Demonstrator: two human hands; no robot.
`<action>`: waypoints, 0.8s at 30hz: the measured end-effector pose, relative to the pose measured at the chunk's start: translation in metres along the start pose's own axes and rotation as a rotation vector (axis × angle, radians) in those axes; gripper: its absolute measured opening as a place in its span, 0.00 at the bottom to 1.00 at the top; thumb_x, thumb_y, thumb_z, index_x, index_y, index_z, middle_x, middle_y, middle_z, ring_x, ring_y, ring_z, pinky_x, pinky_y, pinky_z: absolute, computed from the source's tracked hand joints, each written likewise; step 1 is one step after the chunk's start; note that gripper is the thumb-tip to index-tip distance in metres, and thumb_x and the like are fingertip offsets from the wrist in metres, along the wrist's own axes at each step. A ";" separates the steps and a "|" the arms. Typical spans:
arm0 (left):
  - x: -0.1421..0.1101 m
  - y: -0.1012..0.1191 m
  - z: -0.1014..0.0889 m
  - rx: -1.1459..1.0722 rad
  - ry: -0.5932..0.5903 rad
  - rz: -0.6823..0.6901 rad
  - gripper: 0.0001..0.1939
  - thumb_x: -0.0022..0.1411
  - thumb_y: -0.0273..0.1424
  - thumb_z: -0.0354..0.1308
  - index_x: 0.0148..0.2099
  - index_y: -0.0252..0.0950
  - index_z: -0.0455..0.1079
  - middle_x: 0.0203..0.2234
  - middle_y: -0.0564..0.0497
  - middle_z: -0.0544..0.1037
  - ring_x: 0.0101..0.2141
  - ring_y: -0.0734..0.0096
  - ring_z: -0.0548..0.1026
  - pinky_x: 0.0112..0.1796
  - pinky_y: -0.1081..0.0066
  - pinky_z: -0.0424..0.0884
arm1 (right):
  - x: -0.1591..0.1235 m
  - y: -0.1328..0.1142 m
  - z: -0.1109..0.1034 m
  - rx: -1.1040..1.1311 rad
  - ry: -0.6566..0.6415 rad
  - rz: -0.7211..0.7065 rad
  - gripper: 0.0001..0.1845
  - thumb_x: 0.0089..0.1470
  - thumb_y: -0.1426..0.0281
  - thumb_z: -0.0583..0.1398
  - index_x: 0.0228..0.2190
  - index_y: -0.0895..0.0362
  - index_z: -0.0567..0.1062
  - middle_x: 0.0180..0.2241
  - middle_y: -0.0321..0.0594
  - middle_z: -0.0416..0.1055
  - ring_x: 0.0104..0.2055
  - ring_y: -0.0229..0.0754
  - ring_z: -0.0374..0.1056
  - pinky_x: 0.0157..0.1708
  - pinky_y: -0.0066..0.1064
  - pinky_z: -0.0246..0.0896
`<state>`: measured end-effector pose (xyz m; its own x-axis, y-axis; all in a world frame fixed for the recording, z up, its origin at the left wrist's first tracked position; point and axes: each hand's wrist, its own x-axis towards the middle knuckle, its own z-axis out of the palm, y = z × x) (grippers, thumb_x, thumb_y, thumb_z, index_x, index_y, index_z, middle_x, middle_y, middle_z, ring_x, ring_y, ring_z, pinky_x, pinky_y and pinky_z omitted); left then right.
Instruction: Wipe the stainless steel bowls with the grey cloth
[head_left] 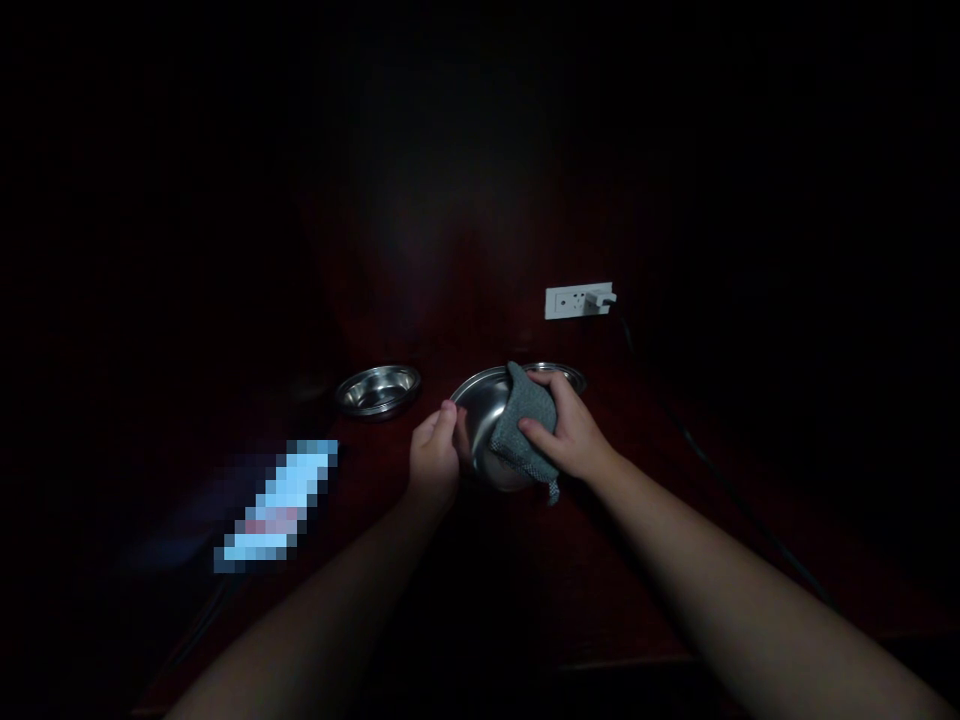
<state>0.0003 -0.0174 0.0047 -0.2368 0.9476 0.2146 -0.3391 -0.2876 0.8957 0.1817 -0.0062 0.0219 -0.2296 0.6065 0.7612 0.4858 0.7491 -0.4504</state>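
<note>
A shiny metal dish (pixel 484 408) is tilted up between my hands, its inner side facing me. My left hand (pixel 436 450) grips its left rim, thumb on the inside. In my right hand (pixel 566 430) is a grey-green cleaning cloth (pixel 517 425), pressed against the right part of the dish; a small loop hangs from its lower corner. The cloth and fingers hide much of that side. Just behind my right hand, the rim of another metal dish (pixel 574 376) shows.
A metal dish (pixel 377 392) sits to the left on the dark red table (pixel 480 580). A glowing, pixelated screen (pixel 281 510) stands at the left. A white socket panel (pixel 562 302) with a plugged-in adapter (pixel 601 298) is at the back, and a dark cable (pixel 712 468) runs down the right.
</note>
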 end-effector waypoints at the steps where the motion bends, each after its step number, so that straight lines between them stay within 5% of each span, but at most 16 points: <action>1: -0.001 0.001 0.000 0.014 0.006 0.009 0.19 0.54 0.46 0.57 0.29 0.33 0.71 0.21 0.53 0.72 0.24 0.75 0.69 0.27 0.75 0.64 | 0.000 0.000 0.000 0.005 0.006 -0.004 0.29 0.47 0.59 0.60 0.49 0.56 0.60 0.47 0.48 0.64 0.49 0.52 0.62 0.49 0.46 0.58; 12: -0.010 0.008 0.004 0.053 0.083 0.066 0.20 0.55 0.48 0.54 0.27 0.34 0.69 0.19 0.55 0.70 0.21 0.78 0.65 0.24 0.76 0.61 | -0.003 0.000 0.003 0.091 0.038 0.055 0.28 0.52 0.58 0.56 0.51 0.57 0.58 0.50 0.49 0.62 0.51 0.52 0.61 0.50 0.46 0.57; 24: -0.003 0.000 0.001 0.024 0.025 0.082 0.17 0.57 0.44 0.54 0.31 0.35 0.71 0.19 0.54 0.70 0.22 0.75 0.67 0.28 0.75 0.64 | -0.004 0.000 0.004 0.042 0.105 0.035 0.27 0.50 0.59 0.58 0.50 0.55 0.60 0.47 0.46 0.64 0.49 0.51 0.61 0.49 0.45 0.57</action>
<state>0.0025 -0.0203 0.0045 -0.2853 0.9172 0.2780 -0.2961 -0.3602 0.8846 0.1792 -0.0070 0.0171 -0.1224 0.6029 0.7884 0.4554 0.7399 -0.4951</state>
